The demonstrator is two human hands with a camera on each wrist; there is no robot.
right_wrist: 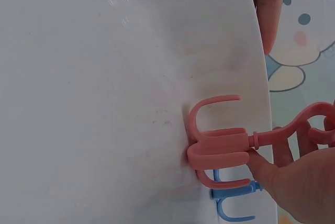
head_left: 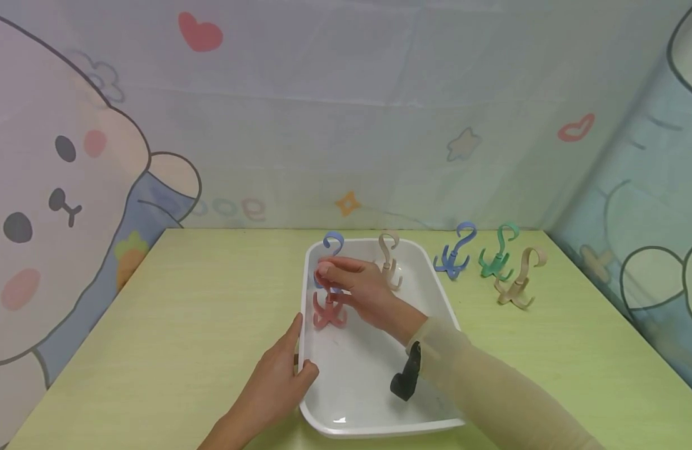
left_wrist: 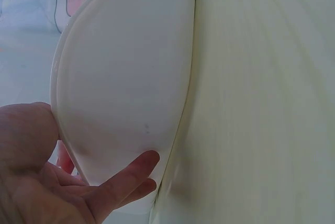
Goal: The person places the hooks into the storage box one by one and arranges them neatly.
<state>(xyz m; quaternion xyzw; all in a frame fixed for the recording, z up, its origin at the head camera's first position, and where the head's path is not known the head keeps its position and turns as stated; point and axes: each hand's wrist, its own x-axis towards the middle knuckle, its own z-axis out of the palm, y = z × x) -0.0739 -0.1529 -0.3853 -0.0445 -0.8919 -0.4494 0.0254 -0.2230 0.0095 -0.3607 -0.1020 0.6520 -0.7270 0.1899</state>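
My right hand (head_left: 362, 290) grips a pink multi-prong hook (right_wrist: 220, 153) by its curved upper part. Its prongs point up, and its base is down at the floor of a white tray (head_left: 374, 400), near the left wall. My left hand (head_left: 275, 375) holds the tray's left side, thumb over the rim and fingers (left_wrist: 128, 179) along the outer wall. Just behind the pink hook stands a blue hook (head_left: 334, 240), partly hidden by my right hand. A beige hook (head_left: 386, 250) stands in the tray's far right part.
Right of the tray, a darker blue hook (head_left: 452, 256), a green hook (head_left: 497, 256) and another beige hook (head_left: 517, 284) stand on the pale yellow-green table (head_left: 210, 300). A patterned cloth (head_left: 323, 125) hangs behind the table and along its sides.
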